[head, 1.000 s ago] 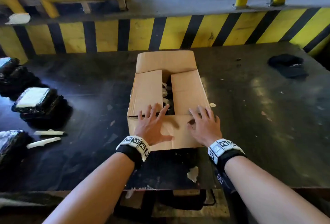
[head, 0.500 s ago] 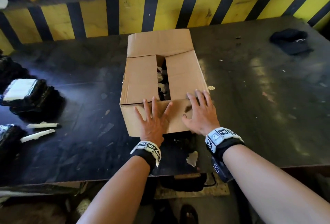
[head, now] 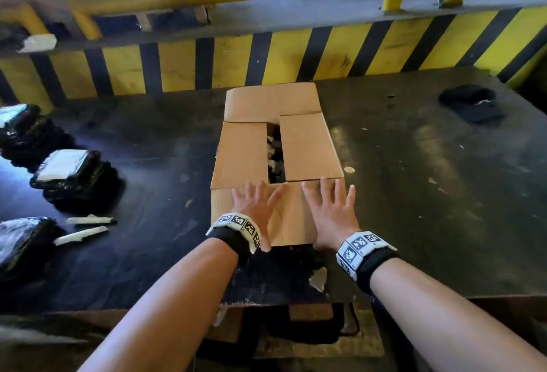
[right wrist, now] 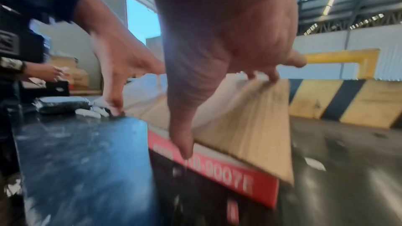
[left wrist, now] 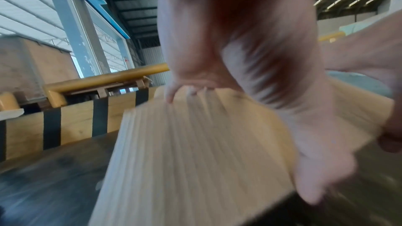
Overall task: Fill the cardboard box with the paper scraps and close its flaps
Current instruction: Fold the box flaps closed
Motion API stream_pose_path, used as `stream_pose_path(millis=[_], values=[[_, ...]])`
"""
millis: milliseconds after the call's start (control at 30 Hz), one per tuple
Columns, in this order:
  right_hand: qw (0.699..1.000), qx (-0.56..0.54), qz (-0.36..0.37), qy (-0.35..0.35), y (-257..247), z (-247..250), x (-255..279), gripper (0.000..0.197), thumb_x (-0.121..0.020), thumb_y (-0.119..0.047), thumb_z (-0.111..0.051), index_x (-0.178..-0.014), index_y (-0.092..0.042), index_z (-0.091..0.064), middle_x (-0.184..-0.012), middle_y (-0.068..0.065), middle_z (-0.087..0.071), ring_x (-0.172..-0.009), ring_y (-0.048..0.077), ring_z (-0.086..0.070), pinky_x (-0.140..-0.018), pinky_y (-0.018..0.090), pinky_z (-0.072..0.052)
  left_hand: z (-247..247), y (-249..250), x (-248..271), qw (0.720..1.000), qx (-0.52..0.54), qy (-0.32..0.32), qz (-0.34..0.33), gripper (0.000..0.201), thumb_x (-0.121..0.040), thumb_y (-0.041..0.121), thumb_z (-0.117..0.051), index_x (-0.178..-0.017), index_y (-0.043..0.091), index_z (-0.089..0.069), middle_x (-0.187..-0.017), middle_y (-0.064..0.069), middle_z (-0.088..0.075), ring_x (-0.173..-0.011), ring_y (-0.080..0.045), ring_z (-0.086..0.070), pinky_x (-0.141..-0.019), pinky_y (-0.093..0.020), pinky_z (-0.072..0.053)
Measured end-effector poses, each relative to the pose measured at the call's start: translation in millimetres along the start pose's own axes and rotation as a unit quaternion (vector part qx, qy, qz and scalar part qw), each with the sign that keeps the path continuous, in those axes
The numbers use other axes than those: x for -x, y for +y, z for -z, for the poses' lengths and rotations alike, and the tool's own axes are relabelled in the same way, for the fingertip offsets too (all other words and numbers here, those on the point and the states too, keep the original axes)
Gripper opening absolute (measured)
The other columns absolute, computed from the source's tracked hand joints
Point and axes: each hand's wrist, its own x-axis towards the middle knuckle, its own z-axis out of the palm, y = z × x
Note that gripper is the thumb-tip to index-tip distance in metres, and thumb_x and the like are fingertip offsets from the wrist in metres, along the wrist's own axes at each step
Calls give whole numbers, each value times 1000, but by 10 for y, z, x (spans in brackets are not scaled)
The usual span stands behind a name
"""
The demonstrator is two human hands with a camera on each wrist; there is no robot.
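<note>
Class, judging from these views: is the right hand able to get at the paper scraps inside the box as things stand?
Probably not easily: the right hand lies flat on the near flap, and the scraps show only through a narrow gap between the side flaps.

At frame centre I see my left hand (head: 257,208) and right hand (head: 331,214) spread flat on the cardboard box's (head: 245,149) near flap (head: 291,214); paper scraps (head: 274,155) show through the gap.
</note>
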Motion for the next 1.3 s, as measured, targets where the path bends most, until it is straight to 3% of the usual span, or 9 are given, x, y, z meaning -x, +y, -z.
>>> stream_pose_path(millis=[133, 233, 333, 500, 633, 767, 967, 1133, 1300], values=[[994, -7, 39, -100, 111, 523, 6, 133, -63, -46, -91, -163, -27, -6, -167, 21, -15, -150, 51, -23, -119, 73, -11, 497, -92, 139, 993, 52, -104, -17, 142, -55, 44, -95, -160, 33, 1, -157, -7, -25, -144, -39, -28, -107, -63, -37], [990, -23, 73, -120, 197, 953, -1, 86, -61, -43, -88, -138, -25, -55, -127, 5, -60, -109, 30, -65, -99, 53, -53, 902, -236, 256, 983, 117, -136, -44, 96, -74, 38, -87, -155, 30, -36, -153, 4, -44, -139, -27, -43, -104, -35, -41], [989, -76, 70, -109, 280, 1341, -38, 54, -67, -35, -86, -118, -22, -74, -111, 1, -73, -92, 22, -71, -80, 40, -63, 1200, -457, 265, 987, 122, -96, -36, 63, -74, 49, -79, -135, 38, -63, -136, 10, -63, -127, -20, -56, -102, -36, -44], [987, -147, 33, 50, 419, 1765, -225, 22, -88, -22, -75, -109, -23, -77, -111, 2, -73, -98, 23, -70, -86, 35, -58, 1527, -862, 126, 964, 262, 39, 1, 23, -72, 46, -79, -89, 31, -83, -85, 13, -77, -86, -11, -72, -85, -33, -61], [977, -138, 24, 163, 395, 1723, -532, 27, -94, -17, -65, -119, -22, -71, -118, 8, -71, -103, 31, -69, -84, 39, -55, 1527, -964, -76, 953, 233, 186, 51, 13, -85, 43, -76, -93, 34, -81, -97, 7, -74, -94, -17, -66, -80, -32, -56], [978, -121, 18, 172, 341, 1446, -943, 46, -91, -31, -72, -135, -24, -58, -131, 5, -64, -124, 29, -60, -114, 61, -35, 1230, -981, -434, 941, 207, 245, 105, 17, -95, 35, -62, -108, 36, -73, -103, 1, -69, -95, -25, -66, -94, -46, -46], [993, -103, -1, 58, 348, 1166, -1466, 101, -74, -70, -72, -157, -30, -30, -158, 4, -40, -151, 30, -29, -120, 68, -7, 836, -1102, -1087, 961, 208, 151, 101, 30, -98, 29, -56, -128, 30, -57, -124, -5, -56, -121, -31, -51, -101, -64, -35], [984, -163, -25, -70, 400, 980, -1749, 110, -73, -76, -71, -162, -35, -19, -170, 5, -19, -157, 31, -14, -120, 67, -19, 668, -1344, -1583, 970, 236, 41, 33, 30, -96, 27, -57, -126, 28, -60, -124, -8, -52, -119, -33, -54, -103, -49, -45], [974, -190, -47, -116, 396, 820, -1877, 108, -74, -76, -71, -161, -34, -22, -171, 5, -12, -156, 33, -13, -119, 57, -25, 787, -1841, -2013, 967, 240, 48, 64, 55, -86, 34, -73, -136, 25, -53, -136, -15, -46, -121, -35, -54, -104, -44, -48]])
